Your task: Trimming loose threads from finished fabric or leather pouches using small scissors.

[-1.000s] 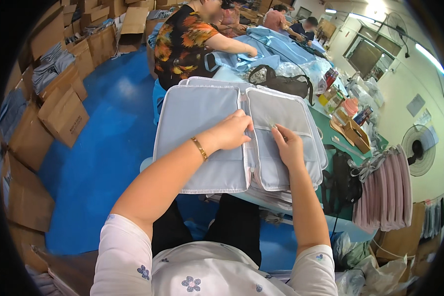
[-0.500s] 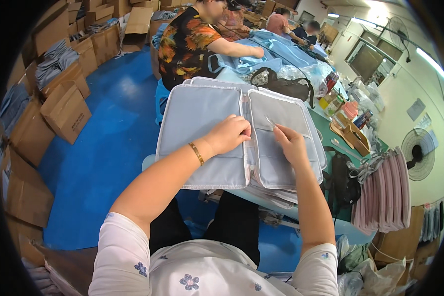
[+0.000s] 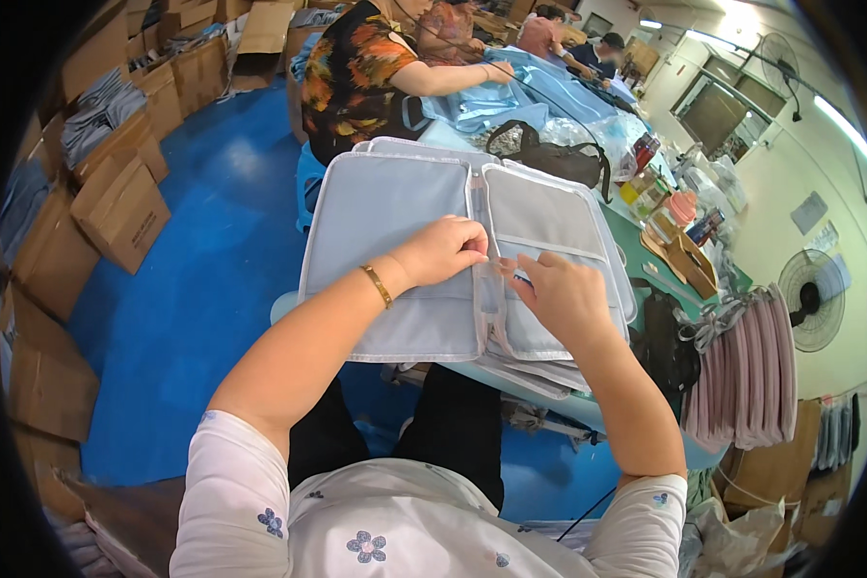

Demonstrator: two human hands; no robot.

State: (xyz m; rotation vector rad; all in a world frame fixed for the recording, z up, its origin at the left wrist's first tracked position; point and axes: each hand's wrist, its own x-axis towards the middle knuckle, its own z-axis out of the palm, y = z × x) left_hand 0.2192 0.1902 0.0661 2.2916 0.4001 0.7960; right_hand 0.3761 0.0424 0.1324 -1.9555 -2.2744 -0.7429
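An opened blue-grey fabric folder point(image 3: 390, 207) with white bound edges lies across a stack of similar pieces in front of me. Its right panel has a grey upper pocket point(image 3: 542, 214). My left hand point(image 3: 443, 252) is closed in a pinch at the white edge beside the spine; anything between its fingertips is too small to make out. Close by on the right, my right hand point(image 3: 564, 294) is closed around small thread snips point(image 3: 507, 264), mostly hidden by the fingers, with the metal tip pointing toward my left fingertips at the spine.
Pink folded fabric pieces point(image 3: 747, 371) stand bundled at the right, beside a black bag point(image 3: 669, 342). A dark strap bag point(image 3: 549, 159) lies beyond the folder. Co-workers sit along the far table with blue fabric point(image 3: 559, 91). Cardboard boxes point(image 3: 120, 214) line the left.
My right hand has swung left and turned, bringing the snips from over the right panel to the spine near my left fingertips. My left hand stays pinched, slightly lower.
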